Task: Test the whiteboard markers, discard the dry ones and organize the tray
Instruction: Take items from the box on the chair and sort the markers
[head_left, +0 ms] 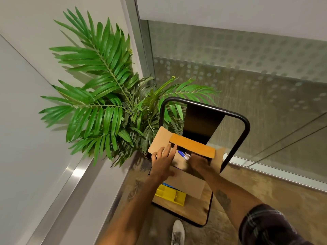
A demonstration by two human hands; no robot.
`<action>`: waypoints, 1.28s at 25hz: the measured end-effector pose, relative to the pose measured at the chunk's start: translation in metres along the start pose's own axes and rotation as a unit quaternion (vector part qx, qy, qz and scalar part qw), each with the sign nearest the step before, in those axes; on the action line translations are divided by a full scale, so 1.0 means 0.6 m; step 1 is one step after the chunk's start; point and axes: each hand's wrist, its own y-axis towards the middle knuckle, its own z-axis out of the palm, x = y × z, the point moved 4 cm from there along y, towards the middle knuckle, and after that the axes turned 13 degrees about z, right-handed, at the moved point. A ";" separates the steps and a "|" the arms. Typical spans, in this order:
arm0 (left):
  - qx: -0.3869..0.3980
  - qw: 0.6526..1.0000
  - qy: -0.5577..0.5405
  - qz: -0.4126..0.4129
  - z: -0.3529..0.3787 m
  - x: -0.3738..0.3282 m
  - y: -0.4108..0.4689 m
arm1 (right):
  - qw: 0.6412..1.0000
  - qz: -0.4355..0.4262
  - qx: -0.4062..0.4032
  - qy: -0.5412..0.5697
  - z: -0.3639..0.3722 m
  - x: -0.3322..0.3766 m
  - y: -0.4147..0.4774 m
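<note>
An open cardboard box (187,183) stands on the wooden seat of a chair (194,209). My left hand (163,161) lies flat on the box's left flap with straight fingers reaching to the opening. My right hand (199,162) is inside the box, fingers curled round markers (184,155), one with a blue cap. How many markers it holds is hidden. A yellow tray (169,194) with compartments sits on the seat in front of the box, partly under the near flap.
The chair's black metal back (203,121) rises behind the box. A large green potted plant (109,96) fills the corner on the left. A white wall stands left, a frosted glass partition (247,76) right. My shoe (177,232) is on the floor below.
</note>
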 end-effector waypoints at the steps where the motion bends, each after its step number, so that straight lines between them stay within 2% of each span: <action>1: 0.004 1.000 0.002 -0.001 0.001 0.001 0.003 | 1.000 -0.009 -0.008 -0.009 0.000 0.004 -0.001; 4: 0.016 1.000 0.009 0.000 0.003 0.000 0.008 | 0.999 -0.043 -0.015 -0.017 0.009 0.013 -0.005; 8: 0.027 1.000 0.005 -0.002 0.005 0.000 0.006 | 0.999 -0.049 0.011 -0.004 0.018 0.012 -0.017; 12: 0.032 0.999 0.007 -0.006 0.006 -0.001 0.001 | 0.995 -0.046 0.082 0.040 0.007 0.011 -0.017; 16: 0.027 1.000 0.010 -0.008 0.011 -0.001 0.000 | 0.983 -0.112 0.146 0.018 -0.001 0.016 -0.025; 26: 0.016 1.000 0.010 -0.007 0.023 0.006 0.000 | 0.985 -0.138 0.091 -0.052 0.021 0.031 -0.033; 32: -0.002 1.000 -0.010 0.001 0.030 0.014 -0.002 | 0.982 -0.139 0.116 -0.058 0.022 0.037 -0.034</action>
